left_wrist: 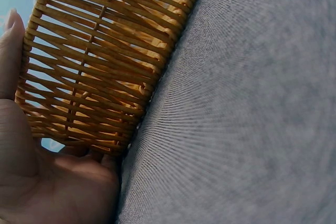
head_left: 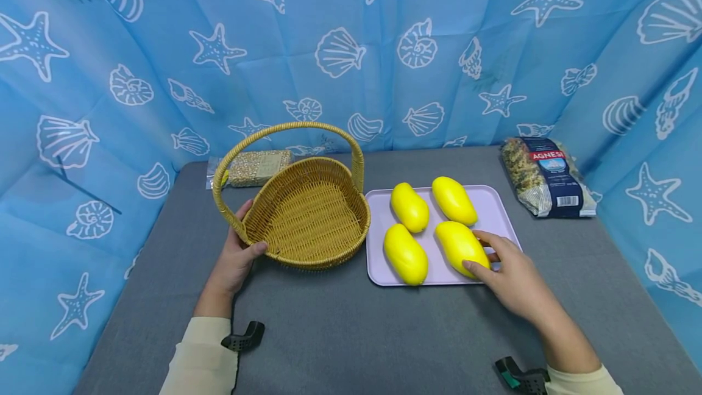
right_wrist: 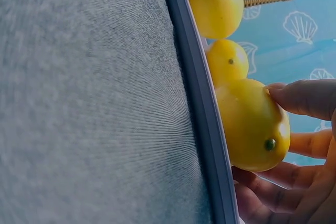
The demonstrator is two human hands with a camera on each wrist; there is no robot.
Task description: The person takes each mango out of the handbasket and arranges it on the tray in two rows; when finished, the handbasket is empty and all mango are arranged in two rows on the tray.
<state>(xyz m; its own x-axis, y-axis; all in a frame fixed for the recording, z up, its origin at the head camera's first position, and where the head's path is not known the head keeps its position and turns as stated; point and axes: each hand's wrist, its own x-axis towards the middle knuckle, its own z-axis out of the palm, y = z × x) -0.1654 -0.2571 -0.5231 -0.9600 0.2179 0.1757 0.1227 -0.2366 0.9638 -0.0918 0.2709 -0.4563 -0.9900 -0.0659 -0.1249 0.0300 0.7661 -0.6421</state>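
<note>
A wicker basket (head_left: 312, 224) with a tall arched handle stands on the left, its inside bare. My left hand (head_left: 233, 264) grips its left side, thumb over the rim and fingers around the outer wall (left_wrist: 89, 72). On the lilac tray (head_left: 496, 209) lie several yellow mangoes, one at the upper left (head_left: 409, 207), one at the upper right (head_left: 454, 200) and one at the lower left (head_left: 406, 255). With thumb and fingers on either side, my right hand (head_left: 515, 273) holds the lower-right mango (head_left: 460, 247), whose green stem end faces the right wrist camera.
Behind the basket lies a clear bag of grains (head_left: 258, 167). A pasta bag (head_left: 548, 178) rests at the back right, beyond the tray. The grey table (head_left: 356, 340) runs back to a blue shell-print curtain (head_left: 378, 96).
</note>
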